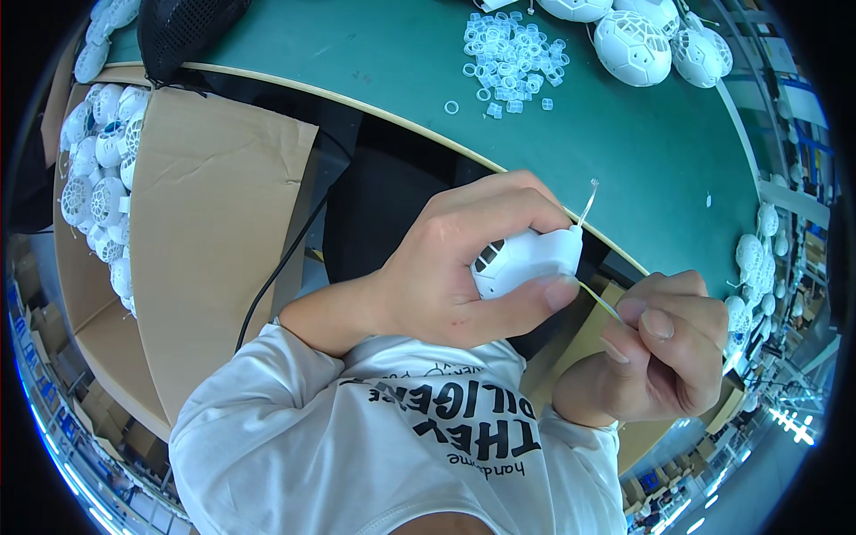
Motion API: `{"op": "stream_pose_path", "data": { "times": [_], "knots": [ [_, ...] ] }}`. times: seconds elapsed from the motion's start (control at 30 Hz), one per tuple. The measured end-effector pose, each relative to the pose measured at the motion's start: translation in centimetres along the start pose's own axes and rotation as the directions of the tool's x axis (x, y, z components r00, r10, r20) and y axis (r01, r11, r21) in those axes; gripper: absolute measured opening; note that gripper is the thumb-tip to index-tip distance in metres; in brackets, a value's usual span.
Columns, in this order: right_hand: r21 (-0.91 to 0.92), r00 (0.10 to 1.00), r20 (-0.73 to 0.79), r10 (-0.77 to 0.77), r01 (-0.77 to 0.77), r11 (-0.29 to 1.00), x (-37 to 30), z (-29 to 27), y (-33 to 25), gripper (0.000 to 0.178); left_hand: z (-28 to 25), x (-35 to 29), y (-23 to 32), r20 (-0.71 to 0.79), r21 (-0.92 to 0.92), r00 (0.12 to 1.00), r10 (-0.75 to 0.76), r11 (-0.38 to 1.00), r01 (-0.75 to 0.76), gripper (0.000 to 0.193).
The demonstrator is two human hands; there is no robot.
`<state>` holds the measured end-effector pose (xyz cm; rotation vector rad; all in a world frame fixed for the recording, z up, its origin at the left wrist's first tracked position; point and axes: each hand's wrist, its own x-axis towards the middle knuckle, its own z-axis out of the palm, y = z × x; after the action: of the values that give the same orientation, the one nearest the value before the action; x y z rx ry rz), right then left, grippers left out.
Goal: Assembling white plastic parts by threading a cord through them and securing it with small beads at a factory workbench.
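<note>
My left hand (pixel 446 254) is wrapped round a white rounded plastic housing (pixel 533 263) with slots in its side, holding it just off the table's near edge. From the housing's narrow end a pale thin lead (pixel 588 203) with a frayed tip sticks up. A thin yellowish-white wire (pixel 600 301) runs from the same end toward my right hand (pixel 670 343). Thumb and fingers of that hand are pinched together on the wire; its far end is hidden in the fingers.
The green table (pixel 383 53) carries a pile of clear plastic rings (pixel 513 58) and several white patterned housings (pixel 631 49). At left stands an open cardboard box (pixel 218 205) with many white housings (pixel 109 196); a black mesh bag (pixel 183 31) lies behind it. More white housings (pixel 756 259) sit at the right.
</note>
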<state>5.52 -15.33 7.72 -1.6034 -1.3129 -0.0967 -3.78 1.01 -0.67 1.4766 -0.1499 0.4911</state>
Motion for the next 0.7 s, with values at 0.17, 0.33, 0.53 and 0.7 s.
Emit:
{"op": "stream_pose_path", "data": {
  "times": [0.17, 0.33, 0.53, 0.7],
  "knots": [
    [0.004, 1.0, 0.004, 0.017, -0.017, 1.0, 0.04, 0.14, -0.09, 0.045, -0.2, -0.04, 0.04, 0.015, -0.075, 0.999, -0.038, 0.996, 0.039, 0.031],
    [0.01, 1.0, -0.01, 0.026, -0.026, 1.0, -0.19, 0.0, -0.27, 0.044, 0.08, 0.08, 0.4, 0.061, -0.129, 0.994, -0.093, 0.987, 0.1, 0.031],
    [0.012, 1.0, -0.011, 0.027, -0.027, 1.0, -0.41, 0.13, -0.13, 0.043, -0.3, -0.05, 0.35, 0.098, -0.125, 0.992, -0.08, 0.988, 0.092, 0.033],
    [0.02, 0.999, -0.02, 0.033, -0.032, 0.999, -0.39, 0.08, -0.3, 0.043, -0.35, 0.01, 0.26, 0.1, -0.131, 0.993, -0.057, 0.989, 0.07, 0.033]
  ]
}}
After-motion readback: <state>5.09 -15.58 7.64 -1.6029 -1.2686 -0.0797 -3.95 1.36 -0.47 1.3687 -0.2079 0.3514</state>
